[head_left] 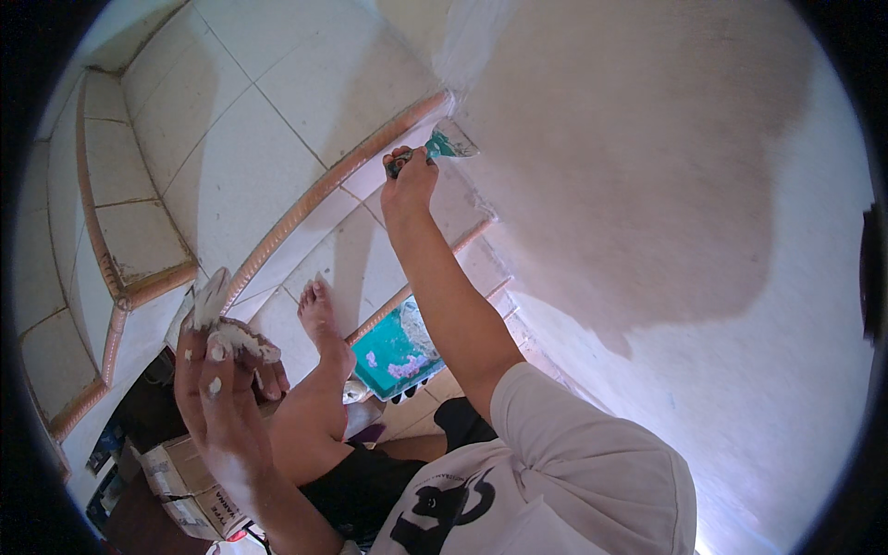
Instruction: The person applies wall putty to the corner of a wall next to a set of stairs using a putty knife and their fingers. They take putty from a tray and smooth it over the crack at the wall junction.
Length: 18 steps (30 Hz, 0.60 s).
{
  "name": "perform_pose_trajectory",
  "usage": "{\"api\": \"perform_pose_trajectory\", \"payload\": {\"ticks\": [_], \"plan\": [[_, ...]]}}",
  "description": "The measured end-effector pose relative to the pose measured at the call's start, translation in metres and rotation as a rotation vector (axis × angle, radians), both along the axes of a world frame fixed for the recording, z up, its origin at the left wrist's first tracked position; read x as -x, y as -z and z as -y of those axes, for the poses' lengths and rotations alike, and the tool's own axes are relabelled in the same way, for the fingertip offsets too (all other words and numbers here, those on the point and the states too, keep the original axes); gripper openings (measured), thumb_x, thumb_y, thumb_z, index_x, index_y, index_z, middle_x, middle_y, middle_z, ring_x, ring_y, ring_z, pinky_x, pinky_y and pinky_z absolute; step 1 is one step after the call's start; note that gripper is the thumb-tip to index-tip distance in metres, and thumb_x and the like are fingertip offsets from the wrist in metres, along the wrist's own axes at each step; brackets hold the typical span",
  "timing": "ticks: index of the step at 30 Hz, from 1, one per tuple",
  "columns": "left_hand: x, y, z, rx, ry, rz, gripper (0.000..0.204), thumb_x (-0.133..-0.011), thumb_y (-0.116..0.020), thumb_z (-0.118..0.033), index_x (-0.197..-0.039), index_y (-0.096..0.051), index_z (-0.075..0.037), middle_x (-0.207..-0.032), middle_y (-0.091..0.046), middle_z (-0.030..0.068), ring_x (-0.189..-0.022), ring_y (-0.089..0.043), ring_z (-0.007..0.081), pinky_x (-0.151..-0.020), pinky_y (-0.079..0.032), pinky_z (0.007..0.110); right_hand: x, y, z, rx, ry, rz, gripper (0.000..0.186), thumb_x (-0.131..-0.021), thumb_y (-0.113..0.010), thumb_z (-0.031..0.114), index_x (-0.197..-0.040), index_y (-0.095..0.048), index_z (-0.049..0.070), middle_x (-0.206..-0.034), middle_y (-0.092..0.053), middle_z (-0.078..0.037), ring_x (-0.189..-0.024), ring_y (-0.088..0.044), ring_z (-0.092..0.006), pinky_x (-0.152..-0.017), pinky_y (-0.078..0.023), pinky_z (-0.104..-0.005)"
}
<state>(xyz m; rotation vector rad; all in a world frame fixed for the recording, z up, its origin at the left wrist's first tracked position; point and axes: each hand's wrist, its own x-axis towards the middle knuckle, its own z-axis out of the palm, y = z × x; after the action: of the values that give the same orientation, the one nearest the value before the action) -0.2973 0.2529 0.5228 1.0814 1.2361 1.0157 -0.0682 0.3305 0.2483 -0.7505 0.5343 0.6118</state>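
My right hand [410,176] is closed around the handle of a putty knife [450,141]. Its wide blade, green with whitish smears, is up against the wall [638,185] just beside the end of a stair step. My left hand [227,370] is raised at the lower left, with one finger stretched up and the others loosely bent. White putty [245,340] coats its fingers; I see no tool in it. Below my right forearm sits a green tray [377,367] with pale, pinkish lumps of putty in it.
Tiled steps [268,120] with brown rounded edges [324,190] climb toward the upper left. My bare foot [319,305] rests on a lower step, close to the tray. A cardboard box [185,481] stands at the lower left. A dark object [871,273] is at the right rim.
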Motion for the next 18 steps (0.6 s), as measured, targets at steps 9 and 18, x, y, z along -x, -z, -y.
{"api": "perform_pose_trajectory", "payload": {"ticks": [9,18], "plan": [[-0.008,-0.012,-0.003,0.035,0.125,-0.003,0.038,-0.093,-0.049,-0.014,-0.124,-0.048,0.008,-0.073,-0.054,0.0095,-0.056,-0.048,0.0131,-0.052,-0.039,0.026,0.004,-0.046,0.011,-0.028,-0.016,0.070,0.013,-0.102,-0.040,0.014,-0.096,-0.041,0.003,-0.079,-0.052,-0.009,-0.065,-0.048,-0.0161,-0.058,-0.046,-0.0310],[-0.012,-0.014,-0.001,0.034,0.099,0.058,0.036,-0.093,-0.047,-0.011,-0.124,-0.049,0.008,-0.074,-0.055,0.0089,-0.055,-0.048,0.0128,-0.053,-0.039,0.025,0.063,-0.078,0.069,-0.092,-0.182,0.100,0.014,-0.101,-0.044,0.017,-0.098,-0.043,0.004,-0.089,-0.052,-0.008,-0.074,-0.051,-0.0165,-0.060,-0.047,-0.0327]]}}
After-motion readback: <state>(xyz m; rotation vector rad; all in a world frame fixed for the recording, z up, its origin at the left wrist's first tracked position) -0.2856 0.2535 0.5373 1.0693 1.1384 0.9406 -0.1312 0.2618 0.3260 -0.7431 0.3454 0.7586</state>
